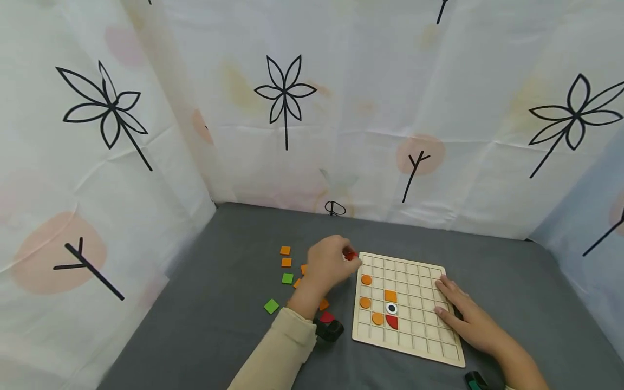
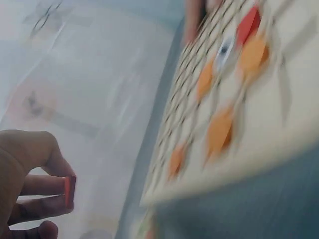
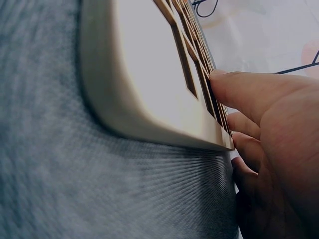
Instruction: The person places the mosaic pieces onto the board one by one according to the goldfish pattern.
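My left hand [image 1: 332, 264] is raised beside the far left corner of a pale wooden grid board [image 1: 421, 300]. Its thumb and fingers pinch a small red tile [image 2: 70, 193], whose exact shape is hard to tell edge-on. On the board's left half lie several orange discs [image 1: 364, 303], an orange square [image 1: 390, 296], a white disc with a black ring and dot [image 1: 391, 308], and a red quarter-round tile [image 1: 392, 322]. My right hand [image 1: 470, 322] rests on the board's right edge, fingers extended, its thumb [image 3: 239, 92] on the grid.
Left of the board, orange squares [image 1: 286, 262], green squares [image 1: 271, 306] and another red tile [image 1: 327, 317] are scattered on the grey cloth [image 1: 234, 271]; my left forearm partly covers this group. A patterned white curtain [image 1: 361, 108] rises behind and at both sides.
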`<state>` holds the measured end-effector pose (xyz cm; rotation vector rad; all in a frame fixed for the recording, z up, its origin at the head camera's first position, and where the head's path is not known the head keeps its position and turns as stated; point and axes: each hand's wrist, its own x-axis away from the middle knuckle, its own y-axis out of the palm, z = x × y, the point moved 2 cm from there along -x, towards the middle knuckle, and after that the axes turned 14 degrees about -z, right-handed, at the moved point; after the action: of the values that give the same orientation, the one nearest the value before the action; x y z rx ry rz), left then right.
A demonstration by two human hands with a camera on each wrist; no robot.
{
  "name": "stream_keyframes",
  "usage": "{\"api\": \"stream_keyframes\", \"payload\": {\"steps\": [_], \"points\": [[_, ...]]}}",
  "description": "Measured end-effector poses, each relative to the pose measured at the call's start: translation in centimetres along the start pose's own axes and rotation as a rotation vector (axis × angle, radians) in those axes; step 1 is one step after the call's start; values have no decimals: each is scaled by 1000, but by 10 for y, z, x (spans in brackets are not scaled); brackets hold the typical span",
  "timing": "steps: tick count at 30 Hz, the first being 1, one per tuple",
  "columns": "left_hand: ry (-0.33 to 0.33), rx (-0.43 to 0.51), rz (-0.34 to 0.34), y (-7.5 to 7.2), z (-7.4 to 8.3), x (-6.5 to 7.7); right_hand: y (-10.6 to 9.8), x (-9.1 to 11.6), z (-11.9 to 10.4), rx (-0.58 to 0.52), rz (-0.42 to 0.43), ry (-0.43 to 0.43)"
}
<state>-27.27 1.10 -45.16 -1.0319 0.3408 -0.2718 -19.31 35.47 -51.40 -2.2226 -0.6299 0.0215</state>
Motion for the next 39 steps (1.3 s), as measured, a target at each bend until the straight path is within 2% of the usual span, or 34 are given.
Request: {"api": "stream_keyframes", "payload": {"steps": [3,6,9,13,24,33,39], "points": [[62,-6,-45,22,29,-9,-1,1,0,6,9,2],[97,-16,-98,44,48,-14,-2,1,0,13,13,2],[96,-42,-145,62,57,-17,-2,1,-1,6,7,3],[65,-90,-181,76,60,-20,-1,1,-2,-7,-3,-1],[30,-116,-185,85,59,-20,1,1,-1,-5,-3,7],[35,-43,-211,85,56,-17,2,1,3,-17,-7,3],[34,-46,-234,84,56,-14,0,-1,2,-6,-2,-21]]}}
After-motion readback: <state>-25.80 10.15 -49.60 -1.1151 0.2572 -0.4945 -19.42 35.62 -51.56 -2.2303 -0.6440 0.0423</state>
